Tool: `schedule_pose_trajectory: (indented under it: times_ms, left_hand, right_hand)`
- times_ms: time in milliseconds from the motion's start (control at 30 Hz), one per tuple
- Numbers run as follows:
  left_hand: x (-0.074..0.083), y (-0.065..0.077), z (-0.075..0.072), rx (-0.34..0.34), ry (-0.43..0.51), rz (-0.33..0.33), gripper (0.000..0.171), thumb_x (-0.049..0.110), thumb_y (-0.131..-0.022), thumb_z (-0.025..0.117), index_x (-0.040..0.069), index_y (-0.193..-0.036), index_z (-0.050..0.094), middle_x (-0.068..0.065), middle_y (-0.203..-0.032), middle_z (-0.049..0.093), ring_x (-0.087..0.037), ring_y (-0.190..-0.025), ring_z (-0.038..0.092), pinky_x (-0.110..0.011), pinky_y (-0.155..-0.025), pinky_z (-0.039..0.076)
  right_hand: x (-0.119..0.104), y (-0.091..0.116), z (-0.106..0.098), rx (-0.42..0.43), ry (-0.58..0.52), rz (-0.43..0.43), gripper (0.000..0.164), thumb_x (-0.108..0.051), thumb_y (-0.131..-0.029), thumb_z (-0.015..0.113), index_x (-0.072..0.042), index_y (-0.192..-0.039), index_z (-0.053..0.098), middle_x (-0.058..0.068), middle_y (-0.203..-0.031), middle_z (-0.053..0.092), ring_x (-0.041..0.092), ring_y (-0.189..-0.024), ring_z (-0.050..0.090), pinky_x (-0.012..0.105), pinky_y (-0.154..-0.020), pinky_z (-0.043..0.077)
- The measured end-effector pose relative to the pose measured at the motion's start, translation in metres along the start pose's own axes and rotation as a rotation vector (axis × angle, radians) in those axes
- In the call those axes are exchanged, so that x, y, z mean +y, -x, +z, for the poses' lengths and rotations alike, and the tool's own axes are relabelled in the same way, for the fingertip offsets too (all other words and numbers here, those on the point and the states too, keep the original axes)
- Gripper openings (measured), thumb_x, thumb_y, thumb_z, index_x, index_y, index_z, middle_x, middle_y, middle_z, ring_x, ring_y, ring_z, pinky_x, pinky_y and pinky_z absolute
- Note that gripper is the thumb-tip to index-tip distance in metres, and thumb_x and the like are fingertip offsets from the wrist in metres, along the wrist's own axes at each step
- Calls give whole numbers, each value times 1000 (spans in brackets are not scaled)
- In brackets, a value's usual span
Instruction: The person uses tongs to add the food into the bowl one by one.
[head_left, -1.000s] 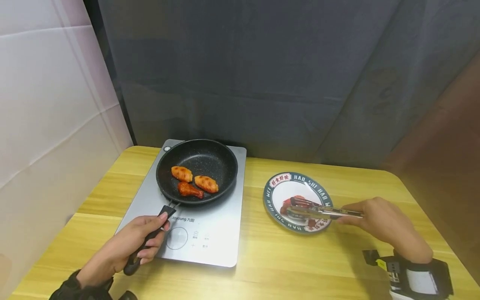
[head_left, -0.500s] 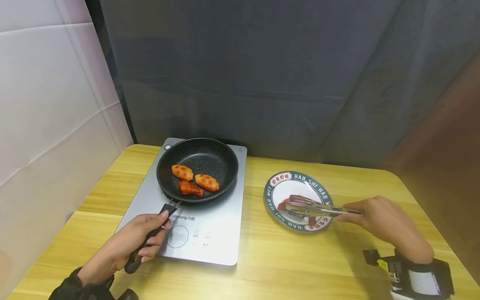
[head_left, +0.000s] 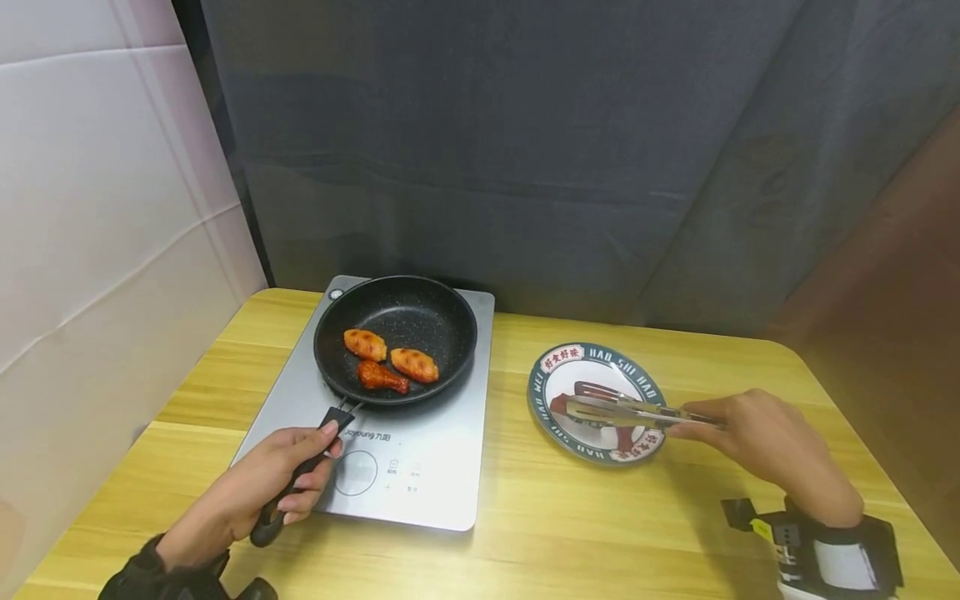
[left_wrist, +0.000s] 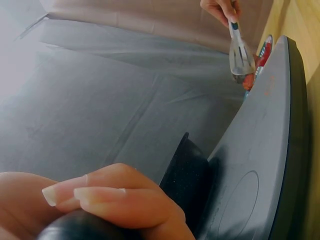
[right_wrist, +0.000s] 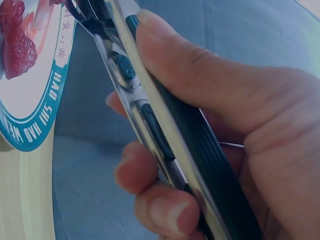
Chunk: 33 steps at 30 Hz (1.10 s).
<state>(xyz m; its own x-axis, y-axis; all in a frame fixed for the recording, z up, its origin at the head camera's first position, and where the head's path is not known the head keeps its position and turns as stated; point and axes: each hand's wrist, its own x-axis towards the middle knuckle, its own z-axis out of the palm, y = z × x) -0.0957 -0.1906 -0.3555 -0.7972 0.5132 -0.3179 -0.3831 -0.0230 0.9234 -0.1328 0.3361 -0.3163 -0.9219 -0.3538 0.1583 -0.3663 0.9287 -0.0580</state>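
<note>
My left hand (head_left: 277,475) grips the black handle (head_left: 336,421) of a frying pan (head_left: 423,312), fingers curled round it. In the pan lie two browned chicken wings (head_left: 415,365) and a drumstick (head_left: 381,377). My right hand (head_left: 772,450) holds metal tongs (head_left: 626,412) with dark grip inserts, thumb on one arm and fingers on the other. The tongs' tips reach low over a green-rimmed plate (head_left: 543,408). Red, meat-like pieces (right_wrist: 20,52) lie on that plate, partly hidden by the tongs in the head view. Whether the tips pinch a piece, I cannot tell.
Under the pan is a silver induction cooktop (head_left: 442,475) on a wooden table (head_left: 570,533). A dark grey curtain (head_left: 480,167) hangs behind the table, with a white cloth (head_left: 112,208) on the left. Between cooktop and plate there is a strip of bare table.
The tongs' tips have shifted slightly left across the plate, and a red piece at the tips now sits a little further left. The left hand and pan have stayed in place.
</note>
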Motion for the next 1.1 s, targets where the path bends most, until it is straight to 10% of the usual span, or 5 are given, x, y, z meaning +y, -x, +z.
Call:
schedule_pose_trajectory:
  times_ms: [500,1100]
  left_hand:
    - [0,1,0,-2,-3,-4,40,41,-103,42,1,-99,43,4,-63,34,-5,-43,35,-21,-42,36]
    - [1,0,0,-20,33,7,38,39,-103,41,1,-97,43,4,-63,34,-5,-44,34,-20,-41,34]
  right_hand:
    - [-21,-6,-4,85,61,42,48,-55,-83,67,-14,-106,75,-9,-54,40,12,-51,37,28,-42,29]
    - [-65,-33,0,258,-20,5,43,-46,-79,75,-10,-103,75,-11,-50,44,14,-50,41,30,-46,34]
